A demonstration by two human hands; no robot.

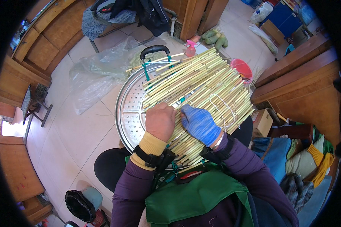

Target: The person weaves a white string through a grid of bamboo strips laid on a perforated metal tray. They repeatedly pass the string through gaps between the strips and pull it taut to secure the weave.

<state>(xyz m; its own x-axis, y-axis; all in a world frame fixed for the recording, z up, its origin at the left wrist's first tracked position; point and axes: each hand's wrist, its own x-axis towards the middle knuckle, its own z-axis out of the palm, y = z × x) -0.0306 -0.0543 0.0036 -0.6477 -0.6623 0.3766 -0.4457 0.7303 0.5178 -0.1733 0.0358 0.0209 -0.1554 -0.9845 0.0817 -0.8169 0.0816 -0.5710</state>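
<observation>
Thin cut plant stalks (pixel 187 76), bound side by side into a mat, lie across a round perforated metal steamer tray (pixel 130 119) before me. My bare left hand (pixel 160 120) is curled at the mat's left edge; its fingertips and whatever they hold are hidden. Close beside it, my right hand (pixel 200 123) in a blue knitted glove is bent over the stalks, fingertips pinched where a thin white cord (pixel 213 98) emerges. The cord lies in a loose loop on the mat. Green ties wrap the tray's black handle (pixel 155 48) at the far side.
A clear plastic sheet (pixel 93 76) lies on the tiled floor at left. A lined bin (pixel 81 203) stands at lower left. Beyond the mat are a pink spray bottle (pixel 190 49), green gourd-like vegetables (pixel 216 38) and a red bucket (pixel 241 68). Folded clothes (pixel 298 159) are piled at right.
</observation>
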